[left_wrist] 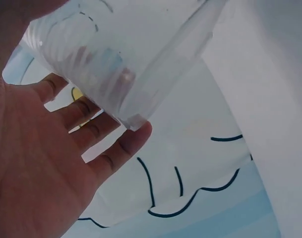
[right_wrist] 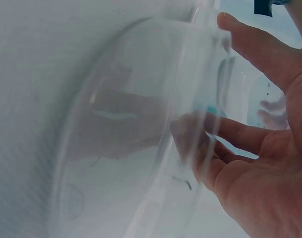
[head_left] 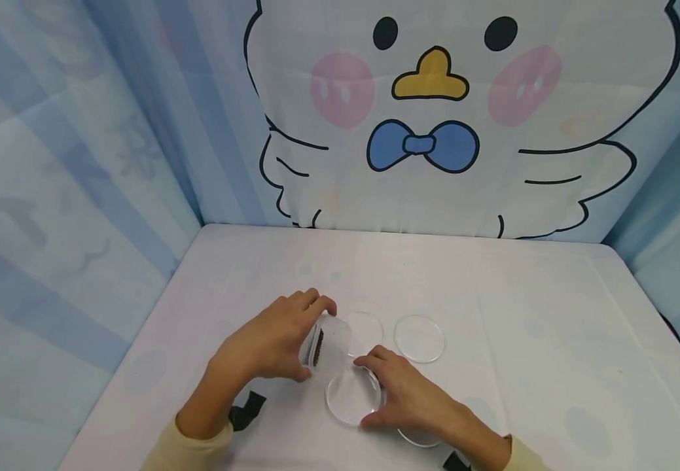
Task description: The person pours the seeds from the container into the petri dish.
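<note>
My left hand [head_left: 277, 337] grips a clear, tilted plastic piece [head_left: 335, 343] between thumb and fingers, just above the table. A narrow dark brown strip shows through its left side. In the left wrist view, its wall [left_wrist: 165, 64] has several close parallel ridges, like stacked rims; I cannot tell if it is one piece or several. My right hand [head_left: 407, 392] holds a clear round plastic dish [head_left: 351, 396] by its right edge, thumb nearest me. In the right wrist view, the dish [right_wrist: 111, 173] fills the middle, with fingers [right_wrist: 240, 136] at its rim.
Behind the hands lie two clear round pieces, one on the right [head_left: 420, 339] and one on the left [head_left: 366, 330]. Another clear round piece [head_left: 421, 439] is partly hidden under the right forearm. A white cloth covers the table [head_left: 552, 327]; a printed curtain [head_left: 434, 196] hangs behind it.
</note>
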{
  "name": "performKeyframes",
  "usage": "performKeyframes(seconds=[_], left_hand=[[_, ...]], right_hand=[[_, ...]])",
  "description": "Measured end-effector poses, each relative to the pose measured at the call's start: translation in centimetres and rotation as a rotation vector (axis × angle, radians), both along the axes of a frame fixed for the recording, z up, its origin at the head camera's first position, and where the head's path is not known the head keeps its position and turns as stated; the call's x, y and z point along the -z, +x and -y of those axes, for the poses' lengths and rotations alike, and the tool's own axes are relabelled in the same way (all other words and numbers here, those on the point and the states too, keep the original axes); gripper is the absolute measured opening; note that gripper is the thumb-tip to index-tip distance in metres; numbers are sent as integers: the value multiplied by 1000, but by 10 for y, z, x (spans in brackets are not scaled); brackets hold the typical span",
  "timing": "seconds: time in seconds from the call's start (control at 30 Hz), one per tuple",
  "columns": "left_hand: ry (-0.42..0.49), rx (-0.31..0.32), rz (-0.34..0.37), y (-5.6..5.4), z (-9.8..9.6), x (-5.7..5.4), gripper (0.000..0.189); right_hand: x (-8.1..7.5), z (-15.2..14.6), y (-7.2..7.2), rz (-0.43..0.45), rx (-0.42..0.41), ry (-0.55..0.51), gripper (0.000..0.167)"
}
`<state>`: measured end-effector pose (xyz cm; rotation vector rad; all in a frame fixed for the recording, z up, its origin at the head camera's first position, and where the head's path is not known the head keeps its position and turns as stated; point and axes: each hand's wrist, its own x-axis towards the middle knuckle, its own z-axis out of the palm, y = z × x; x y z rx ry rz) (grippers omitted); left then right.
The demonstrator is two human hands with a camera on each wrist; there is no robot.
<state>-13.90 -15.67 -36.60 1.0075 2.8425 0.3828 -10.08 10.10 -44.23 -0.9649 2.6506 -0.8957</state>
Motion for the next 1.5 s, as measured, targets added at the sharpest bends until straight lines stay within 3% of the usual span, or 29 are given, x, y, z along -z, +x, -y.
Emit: performKeyframes(seconds=[0.27,0.77,1.2,1.5], left_hand=[[-88,-26,-89,15,-8,-7,89],[-179,51,-282,32,-16,-10,94],[-202,106,-377,36,-19,-6,94],[-203,121,-409,40,-21,-5,97]], right_hand=[[0,1,0,5,2,-5,77],[1,0,-1,57,17,-4,78],[1,0,0,9,20,-5,77],[1,0,-2,34,13,-9,79]])
